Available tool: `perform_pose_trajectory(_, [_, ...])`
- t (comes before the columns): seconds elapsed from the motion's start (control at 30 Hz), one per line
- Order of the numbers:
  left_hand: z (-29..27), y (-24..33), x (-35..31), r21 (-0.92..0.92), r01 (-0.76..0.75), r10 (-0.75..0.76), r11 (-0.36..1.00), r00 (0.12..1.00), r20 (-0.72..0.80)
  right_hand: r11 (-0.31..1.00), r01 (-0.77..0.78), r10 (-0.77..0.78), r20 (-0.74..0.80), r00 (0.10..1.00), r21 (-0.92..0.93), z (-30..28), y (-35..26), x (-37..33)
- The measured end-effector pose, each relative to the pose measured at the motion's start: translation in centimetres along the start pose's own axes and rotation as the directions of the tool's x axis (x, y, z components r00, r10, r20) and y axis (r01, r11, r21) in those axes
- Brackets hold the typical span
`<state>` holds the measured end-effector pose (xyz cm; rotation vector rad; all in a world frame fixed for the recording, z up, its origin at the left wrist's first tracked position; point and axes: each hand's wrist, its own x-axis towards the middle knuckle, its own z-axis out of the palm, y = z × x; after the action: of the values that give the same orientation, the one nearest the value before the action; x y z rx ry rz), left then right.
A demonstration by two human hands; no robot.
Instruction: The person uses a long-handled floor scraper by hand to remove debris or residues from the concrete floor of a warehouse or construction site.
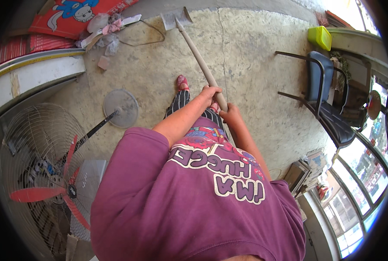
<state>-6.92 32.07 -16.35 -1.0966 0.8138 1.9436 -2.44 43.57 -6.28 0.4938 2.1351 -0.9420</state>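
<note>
A long-handled shovel slants away from me, its flat metal blade against the floor at the far side. My left hand is wrapped round the pale wooden handle. Closer to my body, my right hand grips the handle near its end. The fingers of both hands are partly hidden by the handle and by the hands themselves.
A large floor fan with red blades stands at my left, its round base on the concrete. Plastic scraps and red sheets lie at the far left. On the right are black-framed chairs and a lime-green container.
</note>
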Motion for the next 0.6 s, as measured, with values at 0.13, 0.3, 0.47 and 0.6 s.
perform_pose_trajectory(0.13, [-0.8,-0.3,0.5,-0.153,0.075,-0.075,0.985,0.997,0.007,0.985,0.018,-0.030,-0.063,0.998,-0.173,-1.2,0.3,-4.2])
perform_pose_trajectory(0.3, [-1.6,-1.3,0.6,-0.260,0.216,-0.227,0.941,0.974,-0.014,0.939,-0.044,0.063,0.045,0.997,-0.341,-4.3,-2.0,-8.9])
perform_pose_trajectory(0.47, [-3.0,-3.1,-0.4,-0.137,0.349,-0.332,0.927,0.934,0.136,0.900,-0.046,0.109,0.123,0.986,-0.432,-5.8,-2.9,-11.1])
perform_pose_trajectory(0.6, [-3.6,-4.3,0.0,-0.152,0.395,-0.377,0.906,0.916,0.136,0.898,-0.052,0.131,0.153,0.979,-0.436,-6.1,-3.1,-11.2])
